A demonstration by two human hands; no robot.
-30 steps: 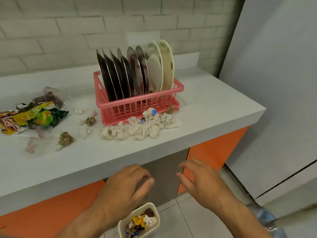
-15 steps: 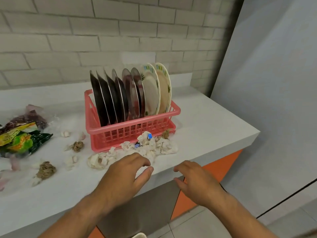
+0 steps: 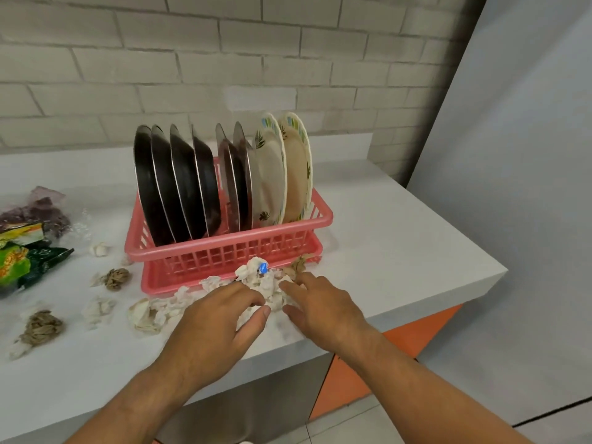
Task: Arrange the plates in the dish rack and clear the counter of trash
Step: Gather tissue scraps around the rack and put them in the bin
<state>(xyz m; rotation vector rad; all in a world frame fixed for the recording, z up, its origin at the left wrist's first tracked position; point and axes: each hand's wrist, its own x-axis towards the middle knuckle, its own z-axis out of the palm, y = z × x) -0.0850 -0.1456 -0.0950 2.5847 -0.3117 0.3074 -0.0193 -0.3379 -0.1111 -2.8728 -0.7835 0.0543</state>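
Note:
A pink dish rack (image 3: pixel 230 245) stands on the white counter (image 3: pixel 400 251). Upright in it are several dark steel plates (image 3: pixel 179 187) and two cream floral plates (image 3: pixel 298 174). A heap of crumpled white paper (image 3: pixel 256 277) lies in front of the rack. My left hand (image 3: pixel 217 318) curls its fingers and thumb round the near part of the heap. My right hand (image 3: pixel 323 306) touches the heap's right side with its fingers spread. Part of the paper is hidden under both hands.
Snack wrappers (image 3: pixel 28 261) and a clear bag lie at the left edge. Brown paper balls (image 3: pixel 117 278) and white scraps (image 3: pixel 97 310) are scattered between them and the rack. The counter ends to the right near a grey panel (image 3: pixel 512 219); orange cabinets (image 3: pixel 352 379) are below.
Both hands rose from below the counter edge, over a small bin of trash, and moved forward onto the paper heap. The view tilted up and the bin left the frame.

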